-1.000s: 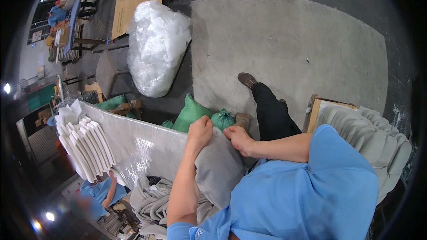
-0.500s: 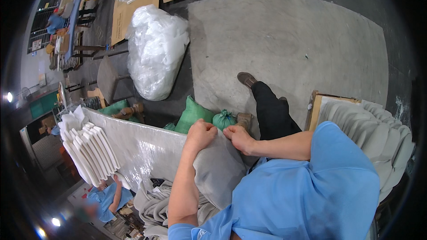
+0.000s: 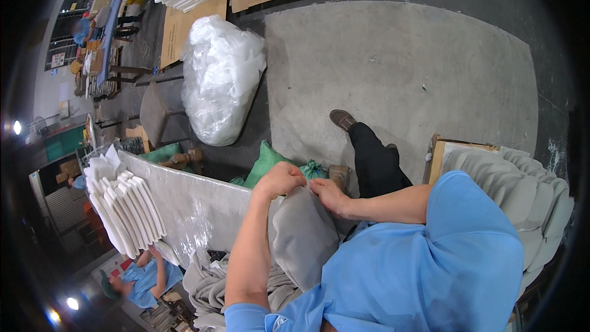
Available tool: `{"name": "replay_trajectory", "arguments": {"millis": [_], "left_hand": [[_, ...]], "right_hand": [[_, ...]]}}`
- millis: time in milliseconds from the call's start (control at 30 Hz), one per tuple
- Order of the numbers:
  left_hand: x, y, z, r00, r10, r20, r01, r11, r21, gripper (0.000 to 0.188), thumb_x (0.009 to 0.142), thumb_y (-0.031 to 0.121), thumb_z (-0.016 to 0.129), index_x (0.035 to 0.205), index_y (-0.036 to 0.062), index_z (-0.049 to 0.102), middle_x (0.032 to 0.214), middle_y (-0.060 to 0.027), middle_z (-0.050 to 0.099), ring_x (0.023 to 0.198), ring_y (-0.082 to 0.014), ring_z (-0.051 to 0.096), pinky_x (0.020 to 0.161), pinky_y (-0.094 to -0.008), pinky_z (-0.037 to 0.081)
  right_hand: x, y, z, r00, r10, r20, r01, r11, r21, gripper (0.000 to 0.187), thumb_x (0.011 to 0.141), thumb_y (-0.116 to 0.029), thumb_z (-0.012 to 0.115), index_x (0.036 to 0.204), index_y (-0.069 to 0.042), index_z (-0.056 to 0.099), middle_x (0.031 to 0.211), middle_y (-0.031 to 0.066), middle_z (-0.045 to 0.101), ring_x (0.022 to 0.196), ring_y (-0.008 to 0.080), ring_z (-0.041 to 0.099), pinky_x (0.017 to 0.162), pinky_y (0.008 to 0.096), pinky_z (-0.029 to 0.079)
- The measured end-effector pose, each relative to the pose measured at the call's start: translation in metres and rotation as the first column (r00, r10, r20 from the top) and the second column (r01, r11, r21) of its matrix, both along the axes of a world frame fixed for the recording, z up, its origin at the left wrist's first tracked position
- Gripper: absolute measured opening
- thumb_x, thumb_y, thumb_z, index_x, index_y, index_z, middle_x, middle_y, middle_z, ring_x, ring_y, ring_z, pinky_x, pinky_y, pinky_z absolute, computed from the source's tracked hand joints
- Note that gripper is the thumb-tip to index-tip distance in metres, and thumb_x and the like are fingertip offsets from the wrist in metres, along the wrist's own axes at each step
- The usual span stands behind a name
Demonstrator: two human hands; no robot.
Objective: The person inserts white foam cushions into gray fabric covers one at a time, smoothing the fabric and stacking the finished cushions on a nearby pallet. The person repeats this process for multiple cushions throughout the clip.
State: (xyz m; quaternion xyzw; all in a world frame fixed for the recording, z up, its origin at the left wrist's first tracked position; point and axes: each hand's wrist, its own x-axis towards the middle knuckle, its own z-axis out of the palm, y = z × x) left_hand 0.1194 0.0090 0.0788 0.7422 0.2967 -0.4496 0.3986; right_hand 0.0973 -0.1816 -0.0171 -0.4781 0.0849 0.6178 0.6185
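Observation:
A smooth grey fabric cover [image 3: 301, 233] hangs over the near end of the plastic-wrapped table, close against my body. My left hand [image 3: 281, 180] pinches its far edge with curled fingers. Just to the right, my right hand [image 3: 329, 195] grips the same edge between thumb and fingers. A small gap separates the two hands, and the cloth's rim runs between them. What lies inside or under the cover is hidden.
The table [image 3: 203, 209] carries white pads [image 3: 129, 212] at its far left. Grey covers [image 3: 215, 286] lie heaped beside it; more grey pieces [image 3: 528, 197] are stacked at right. Green sacks [image 3: 261, 166] and a bulky clear plastic bag [image 3: 221, 80] stand beyond. A co-worker [image 3: 147, 276] works at lower left.
My left hand has lifted slightly at the cover's edge, and more of the rim shows between my hands. The co-worker's head and both arms have come into view. The whole view has shifted slightly.

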Motion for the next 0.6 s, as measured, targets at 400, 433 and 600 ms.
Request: {"name": "replay_trajectory", "arguments": {"millis": [400,433,600], "left_hand": [[0.008,-0.013,0.011,0.978,-0.201,0.063,0.185,0.962,0.198,0.031,0.092,0.025,0.073,0.080,-0.0029,0.074,0.061,-0.0103,0.062,0.058,-0.0177,0.060,0.060,-0.0374,0.049],[0.011,-0.014,0.012,0.977,-0.211,0.036,0.200,0.961,0.191,0.029,0.092,0.025,0.073,0.081,-0.0027,0.074,0.062,-0.0092,0.063,0.059,-0.0169,0.059,0.060,-0.0366,0.049],[0.003,-0.005,0.011,0.993,0.115,0.039,-0.116,0.993,0.035,0.024,0.092,0.020,0.073,0.083,-0.0022,0.075,0.066,-0.0041,0.066,0.061,-0.0122,0.058,0.059,-0.0320,0.048]], "right_hand": [[-0.002,-0.001,0.002,0.998,-0.055,-0.036,0.057,0.997,0.053,0.032,0.112,-0.031,0.049,0.091,-0.010,0.059,0.084,-0.0079,0.049,0.079,0.0072,0.041,0.071,0.0278,0.038],[-0.002,-0.001,0.003,0.997,-0.057,-0.043,0.059,0.997,0.045,0.031,0.112,-0.031,0.049,0.091,-0.009,0.060,0.084,-0.0078,0.049,0.080,0.0071,0.041,0.071,0.0278,0.038],[-0.003,0.000,0.003,0.994,-0.094,-0.051,0.097,0.994,0.044,0.034,0.112,-0.031,0.049,0.090,-0.008,0.061,0.084,-0.0068,0.051,0.081,0.0079,0.044,0.073,0.0278,0.040]]}}
